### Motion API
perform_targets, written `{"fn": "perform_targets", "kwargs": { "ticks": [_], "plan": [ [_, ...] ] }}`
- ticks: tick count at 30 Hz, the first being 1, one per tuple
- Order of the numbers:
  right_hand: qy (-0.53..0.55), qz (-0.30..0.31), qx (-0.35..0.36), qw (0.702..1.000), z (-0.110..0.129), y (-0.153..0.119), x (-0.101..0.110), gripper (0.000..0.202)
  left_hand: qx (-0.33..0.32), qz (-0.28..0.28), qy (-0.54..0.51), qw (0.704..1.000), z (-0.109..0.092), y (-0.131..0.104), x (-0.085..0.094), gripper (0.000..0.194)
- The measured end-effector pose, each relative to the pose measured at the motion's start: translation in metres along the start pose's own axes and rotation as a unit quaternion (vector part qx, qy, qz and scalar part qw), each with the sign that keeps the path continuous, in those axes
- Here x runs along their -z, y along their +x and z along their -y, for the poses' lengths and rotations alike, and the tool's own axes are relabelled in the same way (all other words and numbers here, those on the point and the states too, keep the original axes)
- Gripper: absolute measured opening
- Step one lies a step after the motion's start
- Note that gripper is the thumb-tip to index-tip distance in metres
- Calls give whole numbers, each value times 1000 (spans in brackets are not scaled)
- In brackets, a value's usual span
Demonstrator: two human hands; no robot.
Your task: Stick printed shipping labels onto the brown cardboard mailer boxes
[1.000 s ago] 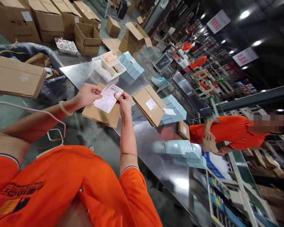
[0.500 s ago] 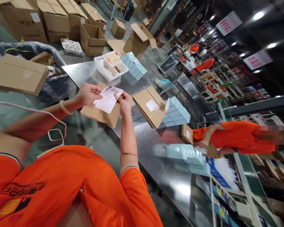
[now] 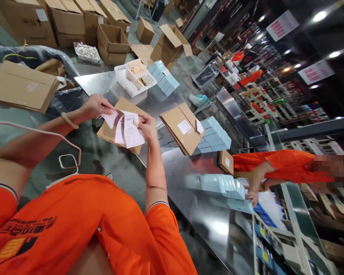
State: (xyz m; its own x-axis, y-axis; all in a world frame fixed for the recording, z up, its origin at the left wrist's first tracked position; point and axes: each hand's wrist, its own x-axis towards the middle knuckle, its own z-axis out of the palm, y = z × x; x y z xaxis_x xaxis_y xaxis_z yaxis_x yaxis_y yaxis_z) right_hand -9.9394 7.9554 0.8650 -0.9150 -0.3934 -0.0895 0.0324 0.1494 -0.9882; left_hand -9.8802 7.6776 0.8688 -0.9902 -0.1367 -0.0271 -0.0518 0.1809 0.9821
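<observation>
I see the steel table [image 3: 206, 214] running from the near left to the far right, the largest thing in view. Cartons [image 3: 65, 21] stand on the floor beyond its far end, and a flat carton [image 3: 21, 86] lies at the left on a bagged bin [image 3: 60, 65]. A co-worker in an orange sleeve [image 3: 278, 165] leans over the right edge, one hand [image 3: 252, 196] by a row of pale blue boxes [image 3: 222, 184]. A second block of blue boxes [image 3: 216, 134] sits mid-table, with a stack of flat mailers [image 3: 179, 128] tilted against it. A white basket [image 3: 132, 78] rests at the far end beside more blue boxes [image 3: 163, 78]. One mailer [image 3: 123, 109] lies directly under my hands. My left hand [image 3: 95, 107] pinches the upper left corner of a label sheet [image 3: 126, 130] between thumb and fingers. My right hand [image 3: 146, 126] pinches the sheet's right edge the same way. The sheet hangs just above the mailer, held between both hands, part of it curling away from its backing.
</observation>
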Motion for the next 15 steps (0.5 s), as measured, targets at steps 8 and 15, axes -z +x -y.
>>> {"fn": "perform_targets", "kwargs": {
  "ticks": [8,15],
  "plan": [
    [10,37,-54,998,-9,-22,-20,47,-168,-151,237,945,4,-4,-4,24],
    [-21,67,-125,990,-57,-61,-46,46,-68,-16,-159,985,32,-29,-36,38]
  ]
}}
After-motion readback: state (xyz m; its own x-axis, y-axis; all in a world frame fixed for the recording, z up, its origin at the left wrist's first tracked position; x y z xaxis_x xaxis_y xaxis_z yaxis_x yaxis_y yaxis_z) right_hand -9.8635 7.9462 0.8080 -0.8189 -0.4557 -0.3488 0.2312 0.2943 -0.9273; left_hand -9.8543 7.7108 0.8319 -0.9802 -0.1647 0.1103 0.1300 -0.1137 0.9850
